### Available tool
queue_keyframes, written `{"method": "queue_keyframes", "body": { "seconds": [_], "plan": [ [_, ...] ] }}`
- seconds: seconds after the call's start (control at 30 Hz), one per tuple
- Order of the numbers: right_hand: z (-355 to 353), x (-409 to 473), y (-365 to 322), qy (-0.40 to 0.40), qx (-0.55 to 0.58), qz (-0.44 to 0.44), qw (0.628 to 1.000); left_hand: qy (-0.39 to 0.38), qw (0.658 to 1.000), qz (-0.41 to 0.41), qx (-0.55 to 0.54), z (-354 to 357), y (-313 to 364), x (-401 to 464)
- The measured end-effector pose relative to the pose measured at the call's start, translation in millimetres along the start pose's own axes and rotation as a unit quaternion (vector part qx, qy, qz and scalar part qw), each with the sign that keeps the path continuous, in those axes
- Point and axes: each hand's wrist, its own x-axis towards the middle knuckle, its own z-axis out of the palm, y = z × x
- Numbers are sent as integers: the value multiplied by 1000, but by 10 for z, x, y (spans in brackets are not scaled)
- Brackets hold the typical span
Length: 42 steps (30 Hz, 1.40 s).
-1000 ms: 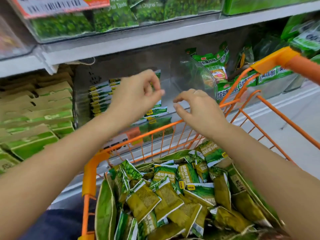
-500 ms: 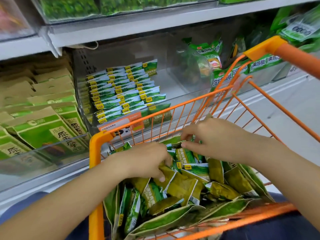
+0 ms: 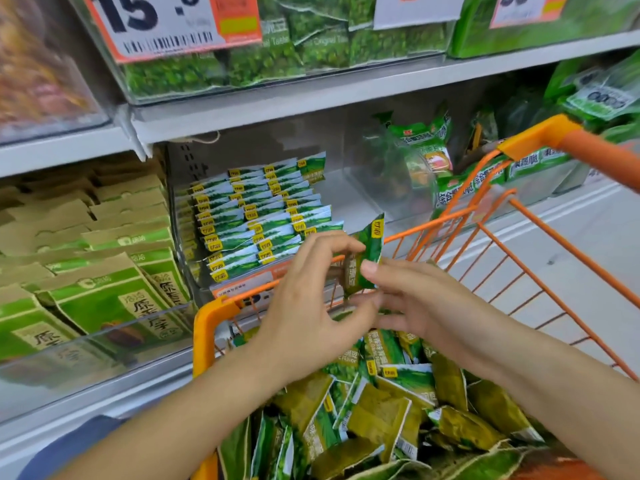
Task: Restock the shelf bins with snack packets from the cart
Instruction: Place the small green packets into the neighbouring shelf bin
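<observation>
From the head view, both hands meet above the orange wire cart (image 3: 214, 317), holding one green snack packet (image 3: 367, 254) upright between them. The left hand (image 3: 311, 306) has its grip pinched on the packet's left edge; the right hand (image 3: 415, 299) pinches its lower right side. Loose packets (image 3: 381, 410) fill the cart. Behind, the clear shelf bin (image 3: 360, 202) holds rows of matching packets (image 3: 256, 216).

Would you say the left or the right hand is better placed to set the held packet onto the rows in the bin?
Probably the left hand: it pinches the packet alongside the right hand, and sits on the side nearer the bin's rows, up and left.
</observation>
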Motion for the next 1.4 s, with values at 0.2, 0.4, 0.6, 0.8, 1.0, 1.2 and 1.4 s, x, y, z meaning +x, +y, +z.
{"method": "queue_keyframes", "body": {
  "seconds": [0.2,0.4,0.6,0.8,1.0,1.2,1.4],
  "plan": [
    [21,-1,-42,-2,-94,-33,995,-45,998,-21,-40,-9,-3,-26],
    [-145,120,-43,59,-160,-45,984,-32,996,-71,-53,-60,-13,34],
    [-321,256,-31,45,-439,-75,894,-169,982,-73,32,-233,-65,354],
    [-397,353,111,195,-555,-181,788,-41,994,-69,79,-256,-183,915],
    [-459,653,399,208,-713,-217,633,22,947,-231,223,-118,-1079,1888],
    [-491,720,509,249,-710,-268,602,-45,908,-260,325,66,-1580,2251],
    [-465,731,506,249,-708,-266,605,-73,854,-230,461,117,-1828,2267]
  ]
}}
